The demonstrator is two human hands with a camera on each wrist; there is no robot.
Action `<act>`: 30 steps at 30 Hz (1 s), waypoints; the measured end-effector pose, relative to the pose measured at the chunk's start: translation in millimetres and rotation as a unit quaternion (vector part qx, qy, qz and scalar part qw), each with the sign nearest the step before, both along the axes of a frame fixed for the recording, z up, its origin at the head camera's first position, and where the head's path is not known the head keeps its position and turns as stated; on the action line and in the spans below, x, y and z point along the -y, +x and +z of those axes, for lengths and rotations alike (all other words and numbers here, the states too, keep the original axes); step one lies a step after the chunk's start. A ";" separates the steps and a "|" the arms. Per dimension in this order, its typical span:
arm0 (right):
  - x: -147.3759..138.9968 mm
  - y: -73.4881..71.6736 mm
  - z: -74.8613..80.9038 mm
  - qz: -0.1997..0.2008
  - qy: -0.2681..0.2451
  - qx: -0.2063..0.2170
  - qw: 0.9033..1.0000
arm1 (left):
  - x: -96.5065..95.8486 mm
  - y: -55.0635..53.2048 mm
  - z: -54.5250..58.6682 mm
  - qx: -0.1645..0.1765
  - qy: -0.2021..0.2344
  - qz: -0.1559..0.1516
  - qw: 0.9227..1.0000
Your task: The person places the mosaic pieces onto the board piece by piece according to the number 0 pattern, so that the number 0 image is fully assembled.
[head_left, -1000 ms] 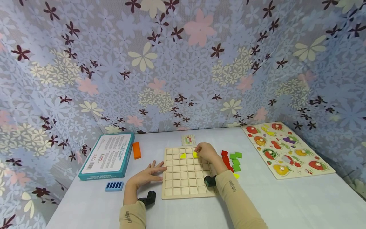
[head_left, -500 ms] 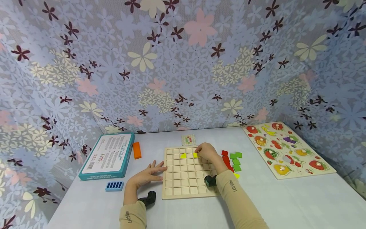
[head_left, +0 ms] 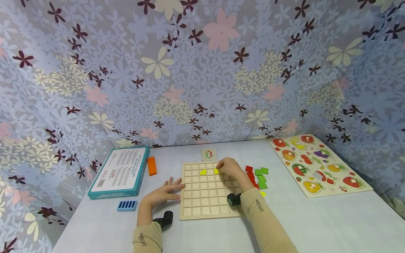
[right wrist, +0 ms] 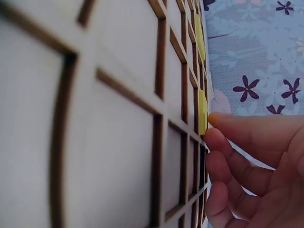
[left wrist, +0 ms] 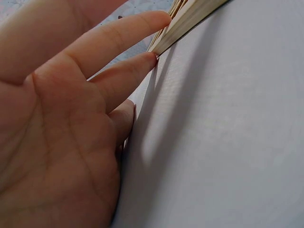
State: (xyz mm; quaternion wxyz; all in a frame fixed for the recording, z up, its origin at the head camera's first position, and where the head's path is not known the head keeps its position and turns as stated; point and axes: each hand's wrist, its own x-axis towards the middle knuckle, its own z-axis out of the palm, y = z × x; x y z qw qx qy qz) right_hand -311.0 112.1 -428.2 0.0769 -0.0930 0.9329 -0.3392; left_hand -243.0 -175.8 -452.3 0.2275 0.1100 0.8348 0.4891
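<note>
Left hand (head_left: 164, 193): fingers loosely spread, holding nothing, tips touching the near-left edge of the wooden grid board (head_left: 201, 202). Right hand (head_left: 229, 168): fingers bunched, touching a yellow piece (head_left: 216, 171) near the board's far edge; pinched or just pressed, cannot tell. Second yellow piece (head_left: 203, 172) sits in the grid left of those fingers, gap between. Right forearm covers much of the board's right edge; near edge shows. Bare grid cells run from right fingers back toward the person. Pattern card (head_left: 209, 154) just beyond right fingers, off the board. Right of them: red pieces (head_left: 252, 179), green pieces (head_left: 262, 185), then a strip of desk (head_left: 316, 221) before the fruit puzzle (head_left: 330, 190). Left of left fingers: blue piece (head_left: 127, 206), teal-edged box (head_left: 118, 170), orange block (head_left: 152, 166) up-left. Desk surface pale and flat; floral fabric (head_left: 202, 88) hangs behind everything, well beyond both hands.
</note>
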 end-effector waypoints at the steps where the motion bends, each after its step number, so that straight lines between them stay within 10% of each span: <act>1: -1.2 0.6 0.3 0.004 -0.007 0.000 1.000 | 0.2 -0.3 -0.2 -0.001 -0.001 -0.001 1.000; 30: -43.0 18.7 3.4 -0.024 -0.077 -0.036 0.996 | 1.3 -1.6 -2.3 0.001 -0.004 -0.004 1.000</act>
